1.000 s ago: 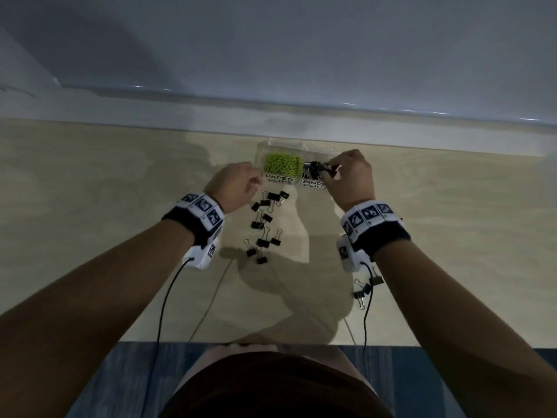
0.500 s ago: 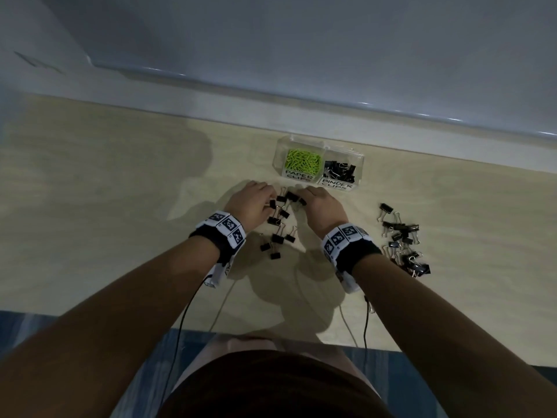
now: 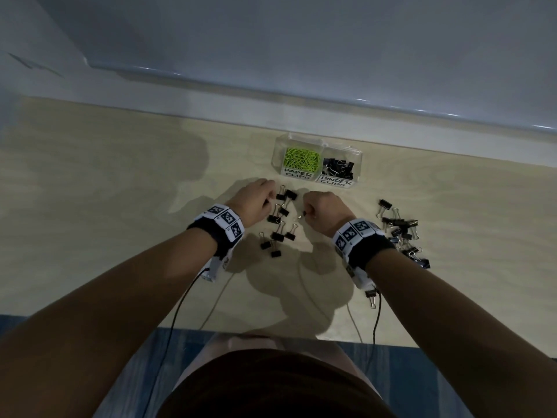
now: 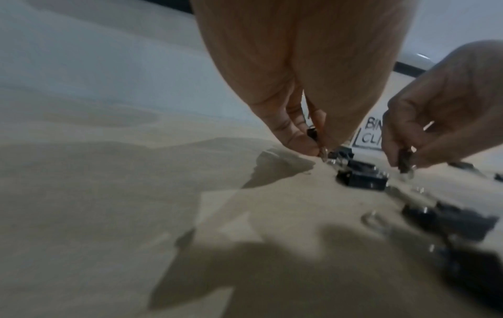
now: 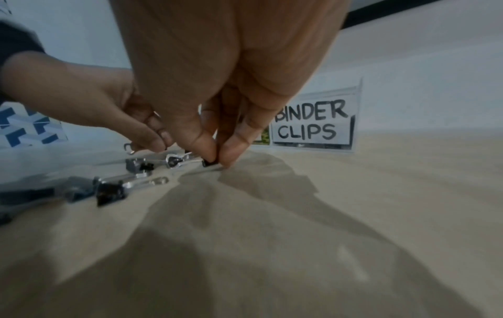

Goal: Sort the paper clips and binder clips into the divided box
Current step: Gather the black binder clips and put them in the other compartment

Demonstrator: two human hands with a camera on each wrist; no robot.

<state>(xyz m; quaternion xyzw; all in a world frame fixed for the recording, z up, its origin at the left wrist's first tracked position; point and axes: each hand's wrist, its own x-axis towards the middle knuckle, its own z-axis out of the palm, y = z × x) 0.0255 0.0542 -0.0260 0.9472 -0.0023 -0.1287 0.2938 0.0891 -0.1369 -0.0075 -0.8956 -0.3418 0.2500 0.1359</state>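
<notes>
The clear divided box (image 3: pixel 358 153) stands at the table's far side. Green paper clips (image 3: pixel 301 158) fill its left cell and black binder clips (image 3: pixel 339 168) lie in its right cell. Just in front of it, several loose binder clips (image 3: pixel 278 227) lie between my hands. My left hand (image 3: pixel 269 200) pinches a binder clip (image 4: pixel 312 133) at the cluster's left edge, low over the table. My right hand (image 3: pixel 305 214) pinches another black binder clip (image 5: pixel 210 163) between thumb and forefinger, touching the table.
A second pile of binder clips (image 3: pixel 401 236) lies right of my right wrist, and one more clip (image 3: pixel 372 297) sits beside that wrist's cable. The box's "BINDER CLIPS" label (image 5: pixel 313 122) faces me. A white wall ledge (image 3: pixel 271 107) runs behind the box.
My right hand came back from the binder clip cell to the loose cluster. Both hands then closed on clips there, and the right hand drew slightly toward me.
</notes>
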